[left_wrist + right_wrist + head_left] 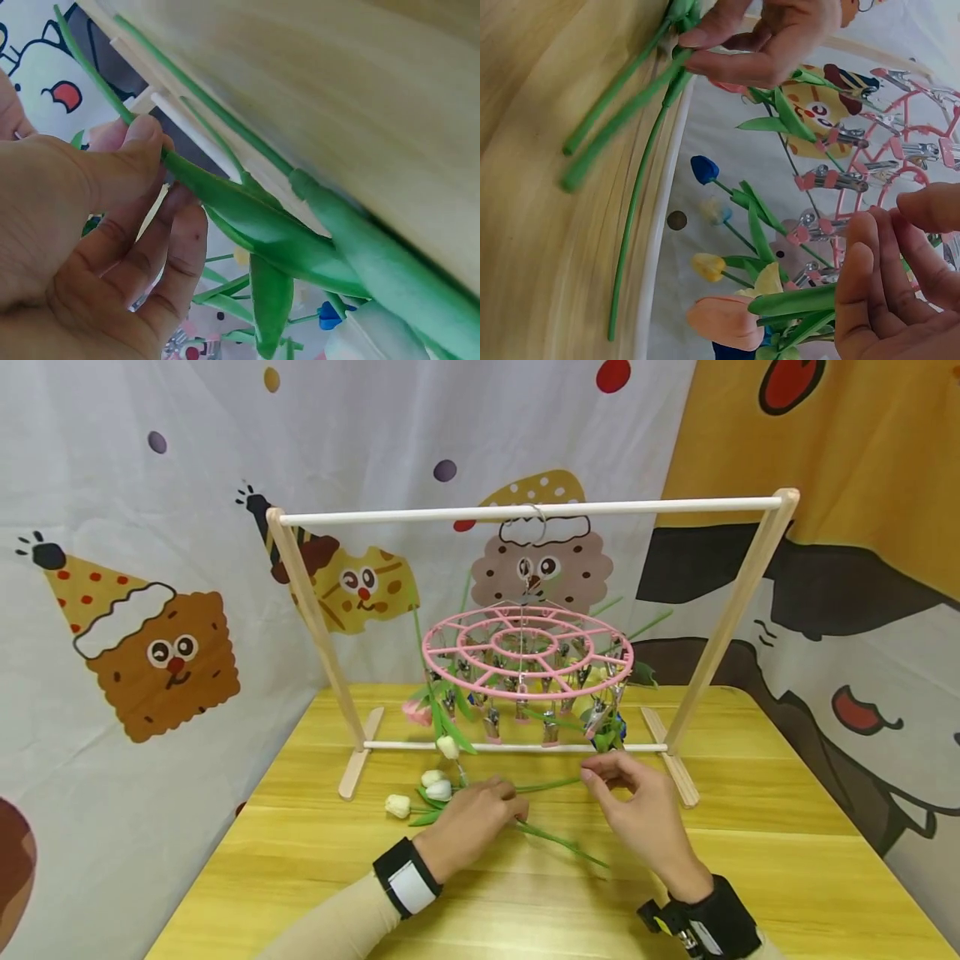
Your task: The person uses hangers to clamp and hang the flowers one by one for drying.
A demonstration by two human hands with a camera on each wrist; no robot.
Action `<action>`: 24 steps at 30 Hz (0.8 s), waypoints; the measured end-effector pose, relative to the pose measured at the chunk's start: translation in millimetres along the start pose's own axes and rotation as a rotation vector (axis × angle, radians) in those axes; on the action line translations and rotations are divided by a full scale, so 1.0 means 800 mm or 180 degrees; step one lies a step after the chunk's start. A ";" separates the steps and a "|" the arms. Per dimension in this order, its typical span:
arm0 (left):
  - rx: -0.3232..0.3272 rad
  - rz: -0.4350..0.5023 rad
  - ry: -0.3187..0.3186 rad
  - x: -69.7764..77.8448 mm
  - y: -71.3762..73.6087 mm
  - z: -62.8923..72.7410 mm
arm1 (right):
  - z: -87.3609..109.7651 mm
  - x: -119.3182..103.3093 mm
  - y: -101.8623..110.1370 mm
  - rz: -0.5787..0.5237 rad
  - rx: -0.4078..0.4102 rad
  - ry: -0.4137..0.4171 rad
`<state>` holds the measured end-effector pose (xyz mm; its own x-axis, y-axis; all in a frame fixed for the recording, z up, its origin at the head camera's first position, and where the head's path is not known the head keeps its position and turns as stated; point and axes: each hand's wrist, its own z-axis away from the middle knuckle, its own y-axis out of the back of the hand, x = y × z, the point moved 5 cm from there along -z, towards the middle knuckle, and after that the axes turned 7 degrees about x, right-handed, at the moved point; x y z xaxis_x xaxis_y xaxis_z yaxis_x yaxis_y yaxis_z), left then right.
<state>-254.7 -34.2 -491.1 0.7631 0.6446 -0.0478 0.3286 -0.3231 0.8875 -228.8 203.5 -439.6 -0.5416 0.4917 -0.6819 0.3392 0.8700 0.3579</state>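
Observation:
My left hand [483, 818] pinches the green stem [90, 71] of an artificial tulip between thumb and fingertips, low over the table. Past its fingers lie pale cream tulips [397, 806] and a white tulip [439, 790], heads to the left. Two more stems [619, 232] show beside the pinched one in the right wrist view. My right hand [637, 810] hovers at the front right of the rack, fingers loosely bent and nothing visible between them. In the head view its fingertips overlap a stem's end; in the right wrist view they stand apart from the stems.
A wooden rack [750, 577] stands on the table [315, 860]. From its bar hangs a pink round clip hanger [528, 693] with metal clips [551, 727]. Tulips hang head-down from it, including a pink tulip [417, 712] and a blue tulip [703, 169]. A printed curtain [187, 485] hangs behind.

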 end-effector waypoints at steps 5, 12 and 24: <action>0.0119 -0.0025 -0.0047 0.005 0.009 -0.001 | -0.003 -0.001 -0.008 0.0209 -0.0146 0.0137; 0.0267 0.0018 0.0011 0.007 0.025 -0.003 | -0.002 -0.004 -0.023 0.0372 -0.0523 0.0277; 0.0425 0.0046 0.0157 0.006 0.040 -0.002 | 0.006 -0.003 -0.042 0.0298 -0.1318 0.0169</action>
<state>-241.6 -40.5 -462.4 0.7412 0.6713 -0.0100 0.3912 -0.4198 0.8190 -235.4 172.9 -453.0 -0.5656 0.5611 -0.6044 0.0572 0.7578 0.6499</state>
